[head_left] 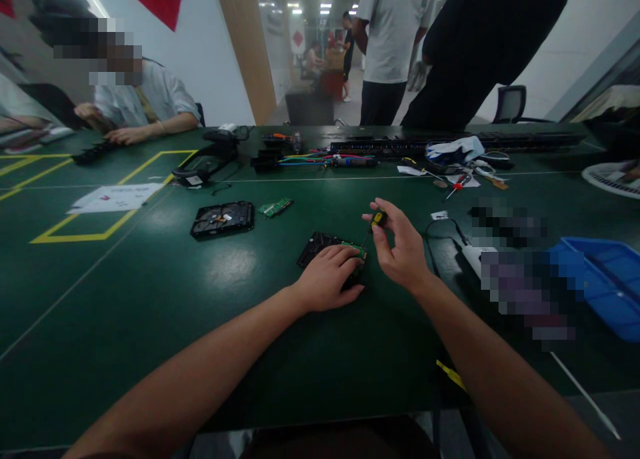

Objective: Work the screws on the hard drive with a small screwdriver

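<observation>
A black hard drive (pixel 317 245) with a green circuit board (pixel 358 249) on its upper side lies on the table in front of me. Across its near part lies my left hand (pixel 331 278), fingers over the board and thumb at the near edge, gripping it. My right hand (pixel 400 246) pinches a screwdriver (pixel 379 218) by its yellow and black handle. The thin shaft points down to the board's right end; whether the tip sits in a screw is too small to tell. Farther left are another hard drive (pixel 223 219) and a loose green circuit board (pixel 276 208).
A blue plastic tray (pixel 600 279) and a white power strip (pixel 473 256) lie to the right. Along the back are coloured wires (pixel 310 159), a red screwdriver (pixel 457 187) and a white cloth glove (pixel 455 150). One person sits at the left; others stand behind the table.
</observation>
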`<state>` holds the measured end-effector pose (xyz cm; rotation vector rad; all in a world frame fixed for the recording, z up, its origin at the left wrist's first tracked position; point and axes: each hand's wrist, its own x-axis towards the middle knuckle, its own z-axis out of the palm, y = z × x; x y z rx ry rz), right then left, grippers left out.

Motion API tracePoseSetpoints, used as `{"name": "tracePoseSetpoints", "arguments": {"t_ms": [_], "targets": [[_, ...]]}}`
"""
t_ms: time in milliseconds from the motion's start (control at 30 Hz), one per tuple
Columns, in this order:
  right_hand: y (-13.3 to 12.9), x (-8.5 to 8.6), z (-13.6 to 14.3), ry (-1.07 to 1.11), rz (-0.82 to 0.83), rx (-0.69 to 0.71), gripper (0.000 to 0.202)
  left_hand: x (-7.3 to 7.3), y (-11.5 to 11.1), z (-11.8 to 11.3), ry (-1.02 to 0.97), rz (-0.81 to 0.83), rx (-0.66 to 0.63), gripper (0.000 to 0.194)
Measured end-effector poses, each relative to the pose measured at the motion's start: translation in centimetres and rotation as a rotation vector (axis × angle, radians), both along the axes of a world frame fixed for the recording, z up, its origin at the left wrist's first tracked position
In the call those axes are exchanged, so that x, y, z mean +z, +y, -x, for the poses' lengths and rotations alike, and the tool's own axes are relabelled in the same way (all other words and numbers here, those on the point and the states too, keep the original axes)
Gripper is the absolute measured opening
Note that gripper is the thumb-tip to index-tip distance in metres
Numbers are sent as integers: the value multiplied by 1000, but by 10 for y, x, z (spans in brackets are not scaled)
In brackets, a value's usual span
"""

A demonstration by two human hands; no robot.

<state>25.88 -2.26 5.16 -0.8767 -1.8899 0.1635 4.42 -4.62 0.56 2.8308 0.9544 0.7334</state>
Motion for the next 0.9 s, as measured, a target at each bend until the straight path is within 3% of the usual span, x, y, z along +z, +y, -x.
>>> {"name": "tracePoseSetpoints", "arguments": {"t_ms": [233, 567, 900], "targets": [[-1, 4, -2, -35, -102, -171, 54, 2, 0, 0, -10, 10, -15, 50], [2, -2, -2, -16, 12, -7, 59, 1, 0, 1, -8, 14, -13, 49], [2, 5, -4, -56, -117, -189, 52, 2, 1, 1, -11, 15, -23, 52]]}}
